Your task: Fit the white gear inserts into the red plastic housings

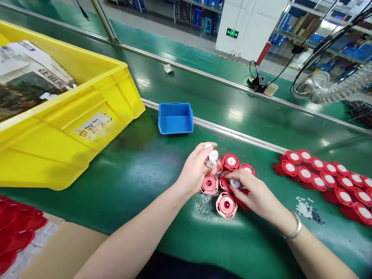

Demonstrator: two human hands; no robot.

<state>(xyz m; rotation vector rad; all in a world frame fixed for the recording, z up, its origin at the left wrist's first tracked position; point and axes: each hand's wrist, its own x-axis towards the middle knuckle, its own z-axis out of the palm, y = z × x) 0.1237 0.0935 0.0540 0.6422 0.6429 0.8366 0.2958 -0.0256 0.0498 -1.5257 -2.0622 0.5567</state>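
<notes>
Left forearm crossed the near worktop edge, left hand curled round white gears. Right hand pinched another gear at red housings, inboard of that edge. Flat, centred seating looked best; tilt risked poor fit.

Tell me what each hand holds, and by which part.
Left hand: a few white gears, bunched in the fingers. Right hand: one gear, pinched at its rim.
</notes>
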